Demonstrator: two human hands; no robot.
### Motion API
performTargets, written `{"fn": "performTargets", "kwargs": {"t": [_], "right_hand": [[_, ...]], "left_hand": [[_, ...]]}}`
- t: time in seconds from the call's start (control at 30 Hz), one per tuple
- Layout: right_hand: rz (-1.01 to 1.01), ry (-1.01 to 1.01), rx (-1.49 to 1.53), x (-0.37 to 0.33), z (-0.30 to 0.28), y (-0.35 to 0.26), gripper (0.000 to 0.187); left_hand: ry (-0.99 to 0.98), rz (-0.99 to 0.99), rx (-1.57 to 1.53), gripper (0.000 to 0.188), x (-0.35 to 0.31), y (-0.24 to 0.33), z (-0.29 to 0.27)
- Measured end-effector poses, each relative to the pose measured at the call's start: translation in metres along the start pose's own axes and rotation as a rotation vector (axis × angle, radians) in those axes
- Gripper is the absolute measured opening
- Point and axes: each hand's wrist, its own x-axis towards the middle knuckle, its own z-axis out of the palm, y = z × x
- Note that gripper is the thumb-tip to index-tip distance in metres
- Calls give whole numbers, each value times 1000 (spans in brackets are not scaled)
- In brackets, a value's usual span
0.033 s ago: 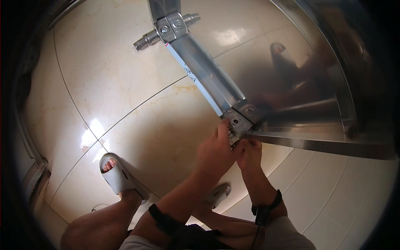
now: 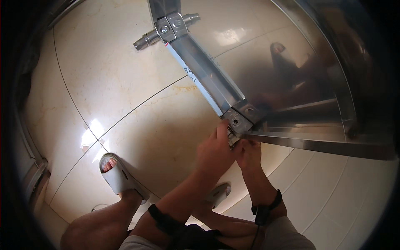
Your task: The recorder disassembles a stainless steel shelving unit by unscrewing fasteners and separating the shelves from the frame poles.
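A stainless-steel frame bar (image 2: 204, 73), with pale blue film along its edge, runs down to a corner bracket (image 2: 236, 120) that has a round hole. My left hand (image 2: 214, 153) is closed on a small shiny metal fitting (image 2: 231, 136) at the bracket's near side, its index finger reaching up along it. Close against it, just below the bracket, is my right hand (image 2: 250, 155). Its fingers are bent and pressed together at the fitting's lower end; what they hold is hidden.
A large mirror-like steel panel (image 2: 304, 83) with a raised rim (image 2: 325, 145) fills the right side. At the far end, a second bracket (image 2: 171, 27) carries a tube end (image 2: 146, 41) sticking out. My sandalled foot (image 2: 118, 175) stands on the tiled floor (image 2: 125, 75).
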Motion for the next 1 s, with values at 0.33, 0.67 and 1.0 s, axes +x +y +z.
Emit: {"fn": "performTargets", "kwargs": {"t": [0.33,0.67,1.0], "right_hand": [[135,-126,67,1,35,-5,39],[41,-158,-34,-1,27,-5,35],[-81,-198,-313,3,29,5,23]], "left_hand": [[-11,-14,-21,53,0,-2,-2],[-110,-41,-54,53,1,-3,-10],[-21,44,-48,42,-2,-3,-3]]}}
